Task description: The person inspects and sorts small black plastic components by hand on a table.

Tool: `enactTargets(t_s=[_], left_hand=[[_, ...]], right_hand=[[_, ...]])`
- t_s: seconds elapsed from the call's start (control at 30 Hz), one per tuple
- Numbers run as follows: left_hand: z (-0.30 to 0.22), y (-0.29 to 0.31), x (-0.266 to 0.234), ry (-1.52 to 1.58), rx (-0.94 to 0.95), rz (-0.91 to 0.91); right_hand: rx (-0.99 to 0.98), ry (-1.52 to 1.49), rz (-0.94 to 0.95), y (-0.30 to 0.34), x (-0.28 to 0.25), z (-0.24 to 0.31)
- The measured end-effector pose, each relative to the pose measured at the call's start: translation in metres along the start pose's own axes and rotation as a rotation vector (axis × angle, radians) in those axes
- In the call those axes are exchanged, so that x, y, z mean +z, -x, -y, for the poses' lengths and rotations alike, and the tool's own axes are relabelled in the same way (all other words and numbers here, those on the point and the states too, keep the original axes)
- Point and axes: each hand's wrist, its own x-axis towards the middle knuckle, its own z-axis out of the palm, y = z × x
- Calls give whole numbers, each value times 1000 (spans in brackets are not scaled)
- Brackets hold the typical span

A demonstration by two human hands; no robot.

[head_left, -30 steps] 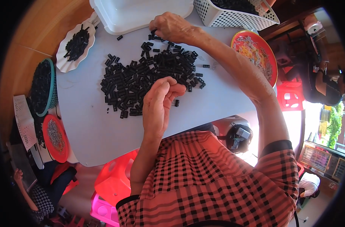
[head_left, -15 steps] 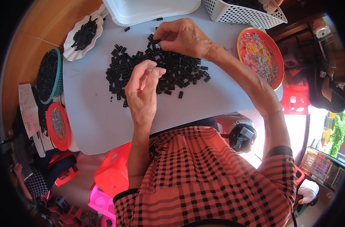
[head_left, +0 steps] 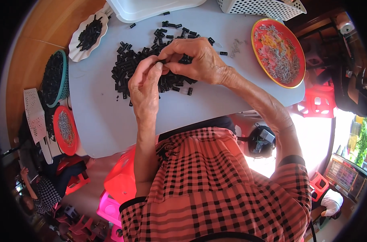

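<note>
Over a heap of small black plastic pieces point(head_left: 127, 66) on the table, my two hands meet at the fingertips. My right hand point(head_left: 199, 60) comes in from the right, thumb and forefinger pinched on a small black plastic piece point(head_left: 163, 62), mostly hidden by the fingers. Opposite it, my left hand point(head_left: 145, 86) is closed too, its thumb and fingertips pressed together against the right fingertips. Whatever the left fingers hold is too small and covered to make out. Loose black pieces lie around both hands.
A red plate point(head_left: 278, 52) of small metal parts stands at the right. White containers point(head_left: 159, 12) line the far side. At the left are a scalloped white dish point(head_left: 76, 48), a teal basket point(head_left: 64, 84) and a red plate point(head_left: 72, 141) of metal parts. Another person sits lower left.
My right hand has come down from the heap's far edge with a black piece and joined the left fingertips. The left hand has shifted slightly up. The whole view has moved a little.
</note>
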Motion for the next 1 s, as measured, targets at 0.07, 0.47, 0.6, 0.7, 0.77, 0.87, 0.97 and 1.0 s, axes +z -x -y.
enactTargets(t_s=[0.07, 0.47, 0.6, 0.7, 0.77, 0.87, 0.97, 1.0], left_hand=[[0, 2, 0, 39, -10, -16], [2, 5, 16, -353, 475, -146], [-2, 11, 17, -567, 590, -122], [1, 14, 18, -648, 585, -89], [1, 14, 18, -695, 603, -64], [1, 16, 19, -748, 595, -3], [5, 18, 20, -775, 588, 21], [5, 17, 20, -775, 590, 23]], right_hand=[[11, -5, -27, 4, 1, -6], [137, -149, -49, 11, 7, -3], [252, -277, -35, 13, 12, -1], [294, -248, 12, 14, 9, -3], [317, -268, 25, 14, 8, -2], [327, -259, 58, 14, 5, -8], [351, -285, 52, 15, 5, -10], [364, -268, 65, 14, 5, -10]])
